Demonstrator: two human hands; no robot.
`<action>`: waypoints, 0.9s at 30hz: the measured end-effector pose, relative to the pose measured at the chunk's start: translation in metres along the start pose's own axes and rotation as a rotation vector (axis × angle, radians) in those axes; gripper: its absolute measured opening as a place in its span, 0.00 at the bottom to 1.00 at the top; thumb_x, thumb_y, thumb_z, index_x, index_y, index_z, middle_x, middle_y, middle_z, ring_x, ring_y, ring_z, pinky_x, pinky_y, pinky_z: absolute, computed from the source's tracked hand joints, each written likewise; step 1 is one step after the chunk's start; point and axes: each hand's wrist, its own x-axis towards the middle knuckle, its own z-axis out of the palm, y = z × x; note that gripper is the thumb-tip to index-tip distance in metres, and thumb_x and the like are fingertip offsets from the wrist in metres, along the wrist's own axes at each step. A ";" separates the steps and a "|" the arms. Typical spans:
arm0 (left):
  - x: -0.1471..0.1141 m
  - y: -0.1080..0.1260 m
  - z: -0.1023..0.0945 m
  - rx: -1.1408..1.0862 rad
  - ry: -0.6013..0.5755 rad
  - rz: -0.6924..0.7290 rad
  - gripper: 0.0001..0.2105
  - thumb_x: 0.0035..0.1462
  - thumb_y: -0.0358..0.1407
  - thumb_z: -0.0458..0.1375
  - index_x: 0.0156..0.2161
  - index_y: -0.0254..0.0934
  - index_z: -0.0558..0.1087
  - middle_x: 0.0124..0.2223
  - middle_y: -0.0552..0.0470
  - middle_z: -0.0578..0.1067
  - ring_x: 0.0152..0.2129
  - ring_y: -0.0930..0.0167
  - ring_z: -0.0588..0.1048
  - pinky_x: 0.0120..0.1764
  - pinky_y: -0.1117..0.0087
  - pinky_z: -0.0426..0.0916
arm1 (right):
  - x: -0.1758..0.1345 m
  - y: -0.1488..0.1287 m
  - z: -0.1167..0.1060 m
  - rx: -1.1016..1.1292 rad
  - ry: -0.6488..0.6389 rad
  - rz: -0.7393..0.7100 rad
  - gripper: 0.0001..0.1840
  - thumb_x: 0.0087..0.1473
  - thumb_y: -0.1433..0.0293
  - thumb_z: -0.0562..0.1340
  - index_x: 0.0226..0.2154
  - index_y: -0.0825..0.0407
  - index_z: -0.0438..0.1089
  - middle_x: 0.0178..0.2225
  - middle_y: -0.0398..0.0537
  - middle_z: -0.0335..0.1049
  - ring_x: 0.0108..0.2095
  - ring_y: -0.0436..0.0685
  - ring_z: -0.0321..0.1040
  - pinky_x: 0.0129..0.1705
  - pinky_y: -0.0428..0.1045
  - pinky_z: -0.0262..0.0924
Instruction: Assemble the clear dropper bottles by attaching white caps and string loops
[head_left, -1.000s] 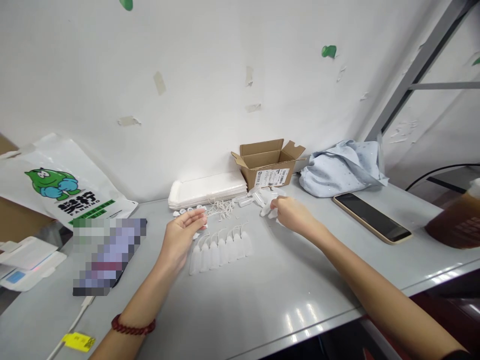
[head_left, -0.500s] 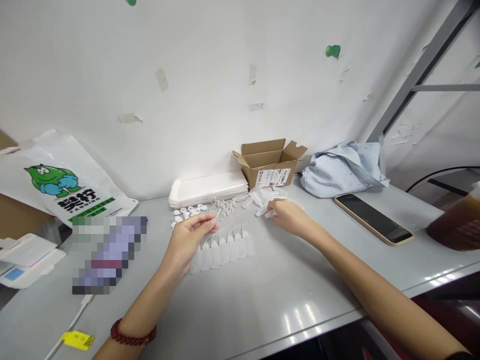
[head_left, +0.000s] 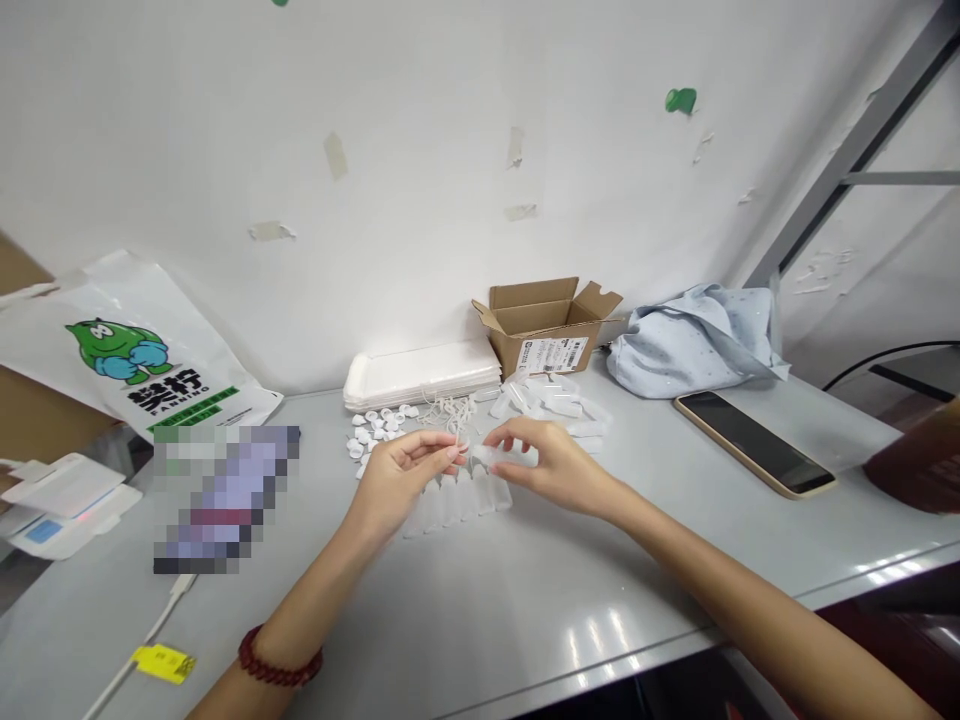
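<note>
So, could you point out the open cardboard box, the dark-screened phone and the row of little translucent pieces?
Cardboard box (head_left: pixel 553 354): head view, on the label of its front wall.
Phone (head_left: pixel 752 442): head view, middle of its dark screen.
Row of translucent pieces (head_left: pixel 450 502): head view, on a piece near its middle.

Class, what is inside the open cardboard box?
The cardboard box shows its brown inner walls; its front wall covers the bottom, so anything lying there cannot be seen.
</note>
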 end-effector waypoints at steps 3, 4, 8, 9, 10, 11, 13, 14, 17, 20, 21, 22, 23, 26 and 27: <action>-0.002 0.001 0.003 0.016 -0.041 0.004 0.12 0.45 0.41 0.65 0.34 0.36 0.77 0.32 0.49 0.80 0.27 0.68 0.78 0.36 0.66 0.72 | -0.004 -0.004 0.008 0.063 0.026 -0.029 0.10 0.50 0.71 0.63 0.38 0.53 0.71 0.37 0.47 0.74 0.37 0.53 0.68 0.37 0.48 0.61; -0.002 0.001 0.003 0.015 -0.051 0.006 0.11 0.45 0.40 0.65 0.34 0.36 0.77 0.31 0.50 0.80 0.27 0.68 0.78 0.36 0.66 0.72 | -0.005 -0.004 0.010 0.072 0.038 -0.035 0.10 0.50 0.71 0.63 0.38 0.53 0.71 0.37 0.47 0.74 0.37 0.53 0.68 0.38 0.48 0.61; -0.003 0.001 0.003 0.024 -0.073 0.018 0.10 0.46 0.40 0.65 0.33 0.37 0.77 0.31 0.50 0.79 0.27 0.68 0.77 0.36 0.67 0.72 | -0.007 -0.001 0.013 0.054 0.067 -0.079 0.08 0.51 0.71 0.63 0.37 0.54 0.71 0.36 0.48 0.74 0.36 0.54 0.69 0.41 0.50 0.62; -0.003 0.001 0.003 0.029 -0.078 0.022 0.10 0.46 0.40 0.65 0.33 0.37 0.77 0.31 0.51 0.79 0.27 0.68 0.77 0.36 0.67 0.72 | -0.007 0.000 0.013 0.045 0.070 -0.097 0.08 0.51 0.71 0.62 0.37 0.54 0.71 0.36 0.49 0.74 0.37 0.54 0.70 0.41 0.50 0.62; -0.003 0.001 0.003 0.032 -0.081 0.026 0.10 0.46 0.40 0.65 0.33 0.37 0.77 0.31 0.51 0.79 0.27 0.69 0.77 0.36 0.67 0.72 | -0.007 0.000 0.014 0.037 0.076 -0.117 0.08 0.52 0.72 0.62 0.37 0.55 0.71 0.36 0.49 0.74 0.37 0.54 0.70 0.41 0.50 0.62; -0.003 0.001 0.003 0.035 -0.083 0.031 0.10 0.46 0.40 0.64 0.33 0.37 0.78 0.31 0.51 0.79 0.27 0.69 0.77 0.35 0.67 0.72 | -0.007 0.000 0.014 0.031 0.084 -0.139 0.08 0.52 0.72 0.62 0.38 0.55 0.71 0.36 0.50 0.74 0.37 0.55 0.70 0.41 0.50 0.62; -0.003 0.001 0.004 0.040 -0.078 0.044 0.09 0.46 0.40 0.64 0.33 0.37 0.77 0.31 0.51 0.79 0.26 0.70 0.76 0.35 0.67 0.72 | -0.007 0.001 0.015 0.025 0.103 -0.181 0.08 0.53 0.73 0.61 0.38 0.55 0.71 0.37 0.50 0.74 0.37 0.55 0.70 0.40 0.50 0.63; -0.003 0.001 0.004 0.041 -0.071 0.054 0.09 0.46 0.40 0.64 0.32 0.37 0.77 0.32 0.51 0.78 0.25 0.70 0.76 0.34 0.67 0.72 | -0.006 0.001 0.015 0.024 0.109 -0.198 0.08 0.53 0.73 0.61 0.38 0.55 0.70 0.37 0.51 0.73 0.38 0.55 0.70 0.40 0.50 0.63; -0.003 0.001 0.004 0.041 -0.063 0.079 0.08 0.45 0.39 0.65 0.30 0.37 0.77 0.32 0.51 0.78 0.24 0.71 0.74 0.33 0.68 0.71 | -0.006 0.002 0.017 0.019 0.117 -0.228 0.08 0.53 0.73 0.61 0.38 0.54 0.70 0.37 0.50 0.73 0.38 0.55 0.70 0.40 0.51 0.63; -0.003 0.000 0.004 0.025 -0.066 0.071 0.07 0.45 0.38 0.65 0.30 0.38 0.77 0.31 0.52 0.77 0.25 0.71 0.74 0.34 0.68 0.71 | -0.007 0.003 0.019 0.014 0.122 -0.241 0.08 0.53 0.73 0.61 0.39 0.54 0.69 0.37 0.51 0.72 0.38 0.55 0.69 0.40 0.51 0.64; -0.004 0.000 0.004 0.019 -0.064 0.065 0.07 0.45 0.38 0.65 0.30 0.38 0.77 0.30 0.52 0.77 0.25 0.71 0.74 0.34 0.68 0.71 | -0.007 0.003 0.020 0.012 0.125 -0.237 0.09 0.53 0.73 0.61 0.40 0.54 0.68 0.37 0.51 0.72 0.38 0.55 0.69 0.40 0.51 0.64; -0.004 0.000 0.004 0.014 -0.061 0.061 0.07 0.44 0.38 0.66 0.30 0.37 0.77 0.30 0.52 0.77 0.25 0.71 0.74 0.34 0.68 0.71 | -0.008 0.003 0.020 0.010 0.125 -0.229 0.11 0.53 0.73 0.61 0.42 0.54 0.68 0.37 0.51 0.72 0.38 0.55 0.69 0.40 0.51 0.64; -0.004 0.000 0.004 0.010 -0.060 0.059 0.08 0.44 0.38 0.66 0.30 0.37 0.77 0.30 0.52 0.77 0.26 0.70 0.74 0.34 0.67 0.71 | -0.008 0.003 0.021 0.009 0.125 -0.222 0.13 0.53 0.73 0.61 0.44 0.54 0.67 0.37 0.51 0.71 0.38 0.55 0.69 0.40 0.51 0.64; -0.005 0.000 0.003 0.023 -0.072 0.073 0.09 0.44 0.39 0.65 0.30 0.37 0.77 0.31 0.51 0.77 0.27 0.70 0.74 0.35 0.67 0.71 | -0.009 0.003 0.022 0.013 0.119 -0.230 0.17 0.54 0.72 0.61 0.47 0.55 0.65 0.37 0.51 0.70 0.37 0.54 0.68 0.39 0.50 0.64; -0.005 -0.001 0.003 0.039 -0.082 0.081 0.09 0.45 0.39 0.65 0.31 0.37 0.77 0.32 0.50 0.77 0.27 0.69 0.74 0.35 0.67 0.71 | -0.010 0.003 0.022 0.023 0.118 -0.238 0.16 0.54 0.71 0.61 0.47 0.55 0.66 0.37 0.50 0.70 0.37 0.54 0.68 0.39 0.50 0.64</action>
